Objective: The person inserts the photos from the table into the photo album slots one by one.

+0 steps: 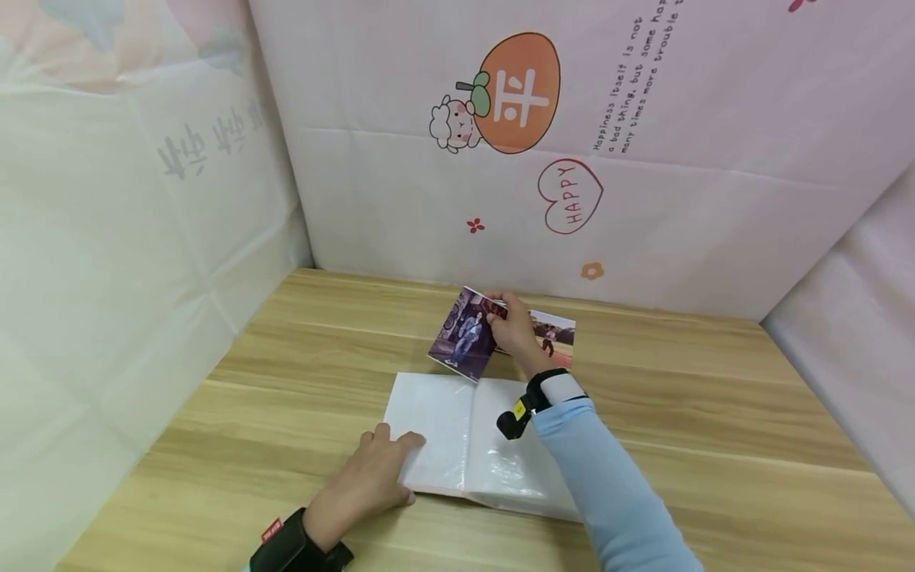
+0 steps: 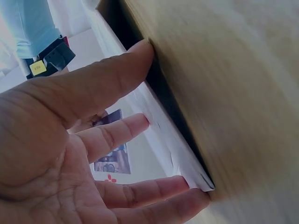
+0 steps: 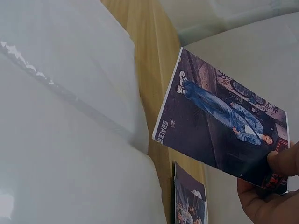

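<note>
Left hand: (image 1: 372, 477) low at the left, fingers spread and mostly straight, pinching nothing; the thumb is at the near edge of the album, and a fingertip rests on its left page.
Album: (image 1: 432, 417) open on the worktop (image 1: 686, 389), right of the left hand and nearer than the right hand, whose forearm crosses above its right page.
Album handling: the pages look soft and glossy, so likely bendy and slick; flat fingers near the left edge seem the best place to steady them.
Held photo: (image 1: 463, 338) raised and tilted beyond the album's far edge, its near corner above or just beside that edge; I cannot tell which.
Photo handling: probably light, thin and fairly stiff, with a smooth face that may slip or smudge; a corner or edge hold suits it, leaving the near edge free.
Right hand: (image 1: 511, 326) nearly closed, pinching the held photo at its far right corner, thumb on the picture face and fingers behind; the rest of the photo extends left and near from the fingertips.
Loose photos: (image 1: 563, 338) on the worktop beyond the album, just right of the right hand and partly hidden by it; the overlap hides how many.
</note>
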### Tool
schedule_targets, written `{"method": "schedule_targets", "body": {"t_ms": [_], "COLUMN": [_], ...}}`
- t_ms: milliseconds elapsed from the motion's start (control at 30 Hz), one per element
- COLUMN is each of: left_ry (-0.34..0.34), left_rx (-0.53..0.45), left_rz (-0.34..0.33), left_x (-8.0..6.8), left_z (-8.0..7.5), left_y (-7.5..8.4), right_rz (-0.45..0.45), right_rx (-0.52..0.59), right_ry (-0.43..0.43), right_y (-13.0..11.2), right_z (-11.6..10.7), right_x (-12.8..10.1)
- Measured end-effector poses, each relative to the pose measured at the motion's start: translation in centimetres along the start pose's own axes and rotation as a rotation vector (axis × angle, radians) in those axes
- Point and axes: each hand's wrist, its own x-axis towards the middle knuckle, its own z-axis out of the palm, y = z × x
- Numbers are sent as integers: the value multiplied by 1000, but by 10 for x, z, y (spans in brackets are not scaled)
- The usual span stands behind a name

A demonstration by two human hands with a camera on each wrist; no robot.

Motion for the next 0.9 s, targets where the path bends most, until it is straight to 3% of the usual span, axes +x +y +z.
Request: {"method": "schedule_targets", "body": {"t_ms": [133, 367, 633, 900], "left_ry": [-2, -5, 9, 13], "left_rx": [4, 3, -5, 7], "left_rz": [-4, -1, 17, 29], "left_x": [0, 0, -1, 0], "left_z": [0, -2, -1, 0], "left_y": [-1, -1, -2, -7], "right_rz": [-54, -152, -80, -100], "right_rx": [-38, 10, 43, 11], "right_ry": [1, 54, -13, -3], "right_y": [2, 1, -1, 6], "right_z": [7, 19, 27, 29], "right_x": [3, 5, 2, 3]}}
